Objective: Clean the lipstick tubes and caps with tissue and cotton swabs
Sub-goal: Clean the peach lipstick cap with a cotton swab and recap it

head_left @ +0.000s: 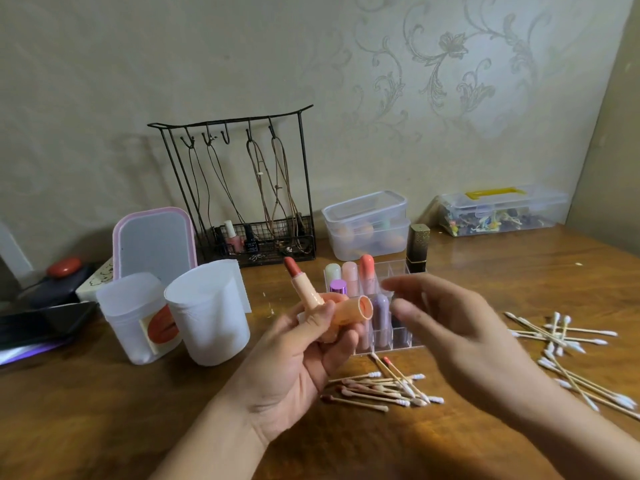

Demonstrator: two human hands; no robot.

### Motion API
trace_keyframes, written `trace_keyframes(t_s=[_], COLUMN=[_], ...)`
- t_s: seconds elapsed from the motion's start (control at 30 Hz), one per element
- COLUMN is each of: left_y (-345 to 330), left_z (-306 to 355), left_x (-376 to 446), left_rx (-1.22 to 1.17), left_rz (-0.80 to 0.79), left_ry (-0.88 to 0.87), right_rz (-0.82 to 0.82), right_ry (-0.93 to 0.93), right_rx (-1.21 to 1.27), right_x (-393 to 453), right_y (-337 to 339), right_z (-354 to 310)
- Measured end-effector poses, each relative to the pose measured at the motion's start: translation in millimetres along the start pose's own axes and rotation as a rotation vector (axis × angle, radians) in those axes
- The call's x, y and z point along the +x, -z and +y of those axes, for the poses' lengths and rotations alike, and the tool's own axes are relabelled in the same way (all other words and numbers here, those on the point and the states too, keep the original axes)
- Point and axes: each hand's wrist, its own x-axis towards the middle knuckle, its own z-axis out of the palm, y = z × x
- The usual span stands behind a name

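Your left hand [304,355] grips the peach lipstick [306,292] and cap [349,315]; your right hand [446,327] hovers released over a glossy wooden table [104,410], floral wallpaper [450,64] behind; no legible writing.

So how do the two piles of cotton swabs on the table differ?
The near pile of swabs has many red-brown stained tips; the right pile of swabs has white tips. The near pile lies just below the clear organizer, the right pile out toward the table's right edge. Both lie loose, with wooden-looking sticks.
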Motion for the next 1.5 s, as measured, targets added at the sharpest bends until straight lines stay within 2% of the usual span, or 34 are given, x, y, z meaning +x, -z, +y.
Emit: trace_keyframes(t_s=[0.1,0.13,0.23,0.3,0.43,0.57,0.73,0.87,0.93,1.2,1.37,1.5], left_y=[1.1,2.6,5.4,8.4,6.1,1.4,-2.6,-4.9,-7.2,-18.5,-17.6,-14.8], left_z=[3.0,2.5,3.3,4.3,6.5,3.3,-2.8,-7.2,-9.7,-19.2,-17.9,-17.0], left_x=[-1.1,-0.5,0.3,1.8,0.6,-1.0,-1.2,-1.9,-2.5,-9.9,-12.2,-11.0], left_rx=[-0.146,-0.154,-0.148,-0.121,-0.02,0.211,0.207,0.324,0.318,0.322,0.378,0.349], left_rz=[-0.085,-0.086,-0.086,-0.077,-0.004,0.1,0.205,0.245,0.256,0.124,-0.016,-0.027], left_ry=[0.059,0.068,0.067,0.05,-0.001,-0.053,-0.028,-0.091,-0.116,-0.04,-0.047,-0.041], right_rz=[0.018,0.017,-0.03,-0.073,-0.128,-0.112,0.012,-0.056,-0.076,0.048,0.08,-0.03], right_ry=[-0.098,-0.077,0.062,0.065,0.097,0.109,0.004,0.046,0.095,0.188,0.109,0.055], right_rx=[0.192,0.174,-0.107,-0.2,-0.221,-0.274,-0.164,-0.038,-0.052,-0.163,-0.101,-0.062], right_x=[3.6,3.9,2.4,0.9,-3.5,-7.0,-6.8,-8.1,-10.8,-16.4,-13.7,-13.2], right_y=[10.4,12.5,18.2,22.4,23.2,15.3,5.9,8.3,6.0,-3.5,-3.7,-3.1], right_z=[8.6,10.8,17.0,15.2,5.0,4.8,9.7,2.6,-1.1,-2.2,-2.6,-1.5])
